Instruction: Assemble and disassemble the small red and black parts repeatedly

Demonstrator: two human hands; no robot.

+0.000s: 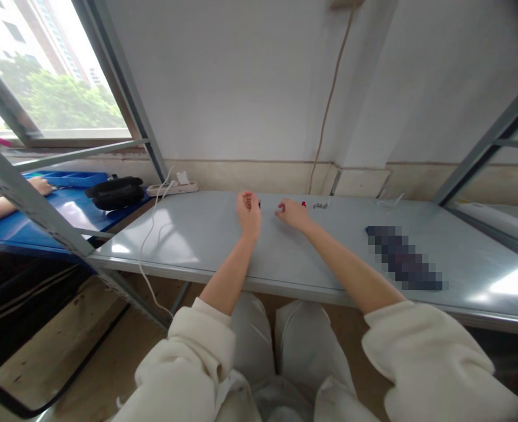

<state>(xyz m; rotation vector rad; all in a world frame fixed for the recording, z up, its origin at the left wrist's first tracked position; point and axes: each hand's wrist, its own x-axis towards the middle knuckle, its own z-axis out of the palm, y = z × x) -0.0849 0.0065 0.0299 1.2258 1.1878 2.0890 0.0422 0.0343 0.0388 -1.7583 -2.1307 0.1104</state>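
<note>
Above the far half of the grey table [215, 234], my left hand [248, 210] is closed with its fingers curled. A small dark piece [259, 204] shows at its right side; what the fingers hold is too small to name. My right hand [292, 213] is a short way to the right, fingertips bent together and pointing toward the left hand. Whether anything is pinched there I cannot make out. Just behind the right hand lies a small red object [303, 204], and beside it a little group of grey metal-looking pieces [320, 206].
A blurred dark flat item [404, 258] lies on the right of the table. At the back left is a power strip [173, 188] with a white cable [141, 252] hanging over the edge. Another person's hand [40, 185], a blue tray [72, 178] and a black case [116, 193] are farther left.
</note>
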